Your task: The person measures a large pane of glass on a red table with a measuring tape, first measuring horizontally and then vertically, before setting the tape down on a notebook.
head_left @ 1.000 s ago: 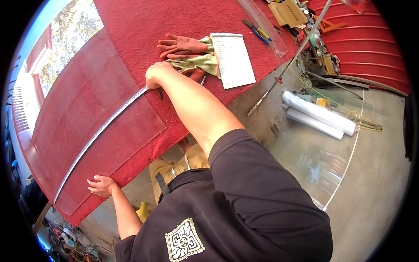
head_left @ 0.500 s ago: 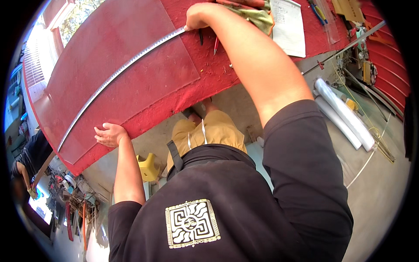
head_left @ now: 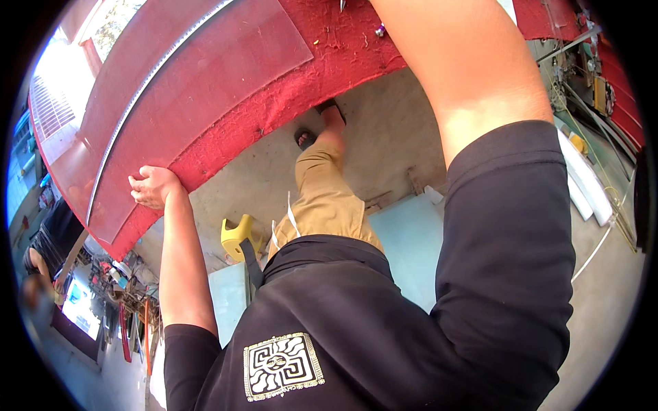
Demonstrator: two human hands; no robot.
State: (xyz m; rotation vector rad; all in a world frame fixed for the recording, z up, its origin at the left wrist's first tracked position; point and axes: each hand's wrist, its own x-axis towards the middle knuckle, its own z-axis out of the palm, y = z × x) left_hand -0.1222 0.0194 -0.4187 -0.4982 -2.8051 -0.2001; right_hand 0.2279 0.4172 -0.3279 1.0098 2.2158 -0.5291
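Note:
A clear sheet (head_left: 226, 82), apparently glass, lies on the red cloth-covered table (head_left: 274, 113). Across the sheet runs a long, thin tape measure blade (head_left: 130, 113), bowed in this view, its upper end cut off by the picture's top. My left hand (head_left: 156, 186) rests at the near edge of the sheet and table, fingers apart and holding nothing; it is away from the blade. My right forearm (head_left: 466, 55) reaches up over the table's right side, and the hand at its end is out of the picture.
A small metal piece (head_left: 380, 31) lies on the red cloth. Below the table stand a yellow stool (head_left: 237, 236) and pale blue sheets (head_left: 408, 240). Another person (head_left: 60, 233) is at the far left, near piled tools. White rolls (head_left: 586, 181) lie at the right.
My right arm has reached farther up, taking its hand out of view. My left hand shows slightly farther left and higher. The table and blade sit higher in the picture, and my legs have shifted.

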